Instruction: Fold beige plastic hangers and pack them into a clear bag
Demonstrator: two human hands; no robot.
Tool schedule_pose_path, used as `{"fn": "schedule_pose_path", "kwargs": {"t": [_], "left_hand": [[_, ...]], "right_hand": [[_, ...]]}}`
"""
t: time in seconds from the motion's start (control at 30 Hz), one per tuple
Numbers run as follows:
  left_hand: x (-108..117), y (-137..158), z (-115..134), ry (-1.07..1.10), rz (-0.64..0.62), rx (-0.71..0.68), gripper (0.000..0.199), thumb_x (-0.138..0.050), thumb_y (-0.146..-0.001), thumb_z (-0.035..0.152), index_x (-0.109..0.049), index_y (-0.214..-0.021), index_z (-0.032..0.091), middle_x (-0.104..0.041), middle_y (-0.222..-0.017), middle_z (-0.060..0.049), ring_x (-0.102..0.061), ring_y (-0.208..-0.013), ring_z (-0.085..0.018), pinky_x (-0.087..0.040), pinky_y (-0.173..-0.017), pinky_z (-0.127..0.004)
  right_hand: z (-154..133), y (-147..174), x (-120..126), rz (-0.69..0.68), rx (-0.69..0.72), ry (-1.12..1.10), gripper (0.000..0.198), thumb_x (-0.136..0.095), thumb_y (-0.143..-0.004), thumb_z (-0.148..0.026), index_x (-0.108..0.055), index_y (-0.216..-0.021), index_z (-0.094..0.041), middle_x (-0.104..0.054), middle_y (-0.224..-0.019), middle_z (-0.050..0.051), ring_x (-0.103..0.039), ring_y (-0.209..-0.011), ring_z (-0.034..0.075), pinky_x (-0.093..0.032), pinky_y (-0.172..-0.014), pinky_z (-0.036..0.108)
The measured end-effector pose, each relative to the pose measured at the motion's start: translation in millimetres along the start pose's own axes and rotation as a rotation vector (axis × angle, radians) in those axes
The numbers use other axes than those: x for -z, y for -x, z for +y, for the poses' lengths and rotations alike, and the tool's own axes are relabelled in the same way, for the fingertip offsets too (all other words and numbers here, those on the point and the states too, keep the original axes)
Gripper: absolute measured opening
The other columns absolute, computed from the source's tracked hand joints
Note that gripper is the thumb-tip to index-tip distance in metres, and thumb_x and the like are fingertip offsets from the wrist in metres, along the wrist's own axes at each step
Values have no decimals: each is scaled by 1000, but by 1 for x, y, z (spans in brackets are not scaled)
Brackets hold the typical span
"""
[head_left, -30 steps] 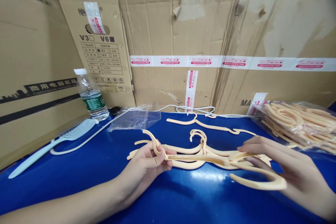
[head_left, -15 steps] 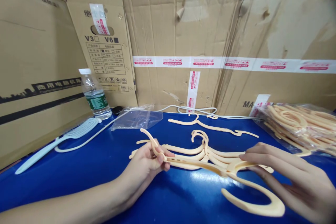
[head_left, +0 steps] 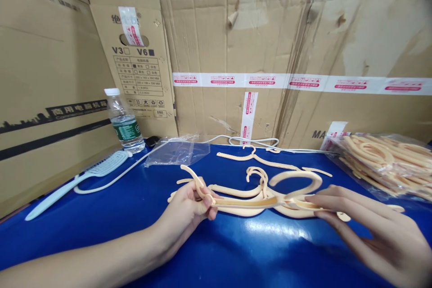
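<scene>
So both hands are gripping the same thing here: a beige plastic clothes hanger (head_left: pixel 243 204), held roughly level just above the table (head_left: pixel 222 252). The left hand (head_left: pixel 189 209) pinches it near one end between thumb and fingers, with a curved bit sticking up past them. The right hand (head_left: pixel 374 225) has the other side between thumb and fingertips, and the hanger's big hook loops up just left of those fingers.

Right behind it there's a little pile of matching hangers (head_left: pixel 238 192) lying on the blue tabletop, hooks bunched together. One more loose hanger (head_left: pixel 232 156) sits further back. Over on the right, a clear bag of hangers (head_left: pixel 378 162) is stuffed pretty full.

Left side's got a pale blue hairbrush (head_left: pixel 104 165), a water bottle (head_left: pixel 126 130) with a green label standing upright, and a crinkly clear plastic bag (head_left: pixel 177 152) near it. A white cable (head_left: pixel 111 184) snakes along the back. Cardboard panels (head_left: pixel 236 40) wall it all in, with red-and-white printed tape (head_left: pixel 236 80) running across.
</scene>
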State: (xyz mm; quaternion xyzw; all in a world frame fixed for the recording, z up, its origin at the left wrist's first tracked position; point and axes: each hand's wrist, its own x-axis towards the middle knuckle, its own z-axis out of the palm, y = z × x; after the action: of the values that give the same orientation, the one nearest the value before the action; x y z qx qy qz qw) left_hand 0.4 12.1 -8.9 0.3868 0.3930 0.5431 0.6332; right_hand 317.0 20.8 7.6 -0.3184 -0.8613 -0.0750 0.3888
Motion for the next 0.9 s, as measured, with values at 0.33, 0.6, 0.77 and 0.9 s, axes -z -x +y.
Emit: {"fn": "schedule_pose_path", "kwargs": {"t": [0.33, 0.6, 0.77, 0.9], "left_hand": [[0, -1, 1, 5, 44, 15, 37, -88, -61, 22, -52, -67, 16, -64, -63, 1, -63, -62, -13, -49, -61, -22], [-1, -1, 4, 22, 10, 3, 38, -90, -62, 29, -55, -70, 16, -67, -70, 0, -65, -69, -12, -50, -68, -20], [-7, 13, 3, -324, -137, -60, 22, -75, -79, 35, -64, -73, 17, -73, -83, -8, -66, -70, -18, -51, -68, -29], [-12, 37, -5, -667, -576, -276, 14, -64, -87, 24, -77, -84, 22, -76, -90, -13, -69, -88, -28, -50, -83, -39]], "right_hand": [[-2, -6, 1, -58, -12, 11, 22, -54, -90, -23, -63, -110, -29, -73, -95, 4, -71, -80, 23, -56, -63, 30], [-3, -12, 1, -8, -18, 87, 18, -51, -93, -26, -63, -106, -26, -73, -87, 4, -71, -74, 20, -56, -62, 25], [0, -8, 3, -27, -92, 42, 16, -52, -93, -28, -60, -107, -27, -72, -87, 3, -70, -72, 19, -55, -61, 25], [-4, -5, 2, -90, -72, -6, 20, -54, -92, -25, -60, -111, -28, -72, -92, 3, -71, -78, 20, -56, -65, 25]]}}
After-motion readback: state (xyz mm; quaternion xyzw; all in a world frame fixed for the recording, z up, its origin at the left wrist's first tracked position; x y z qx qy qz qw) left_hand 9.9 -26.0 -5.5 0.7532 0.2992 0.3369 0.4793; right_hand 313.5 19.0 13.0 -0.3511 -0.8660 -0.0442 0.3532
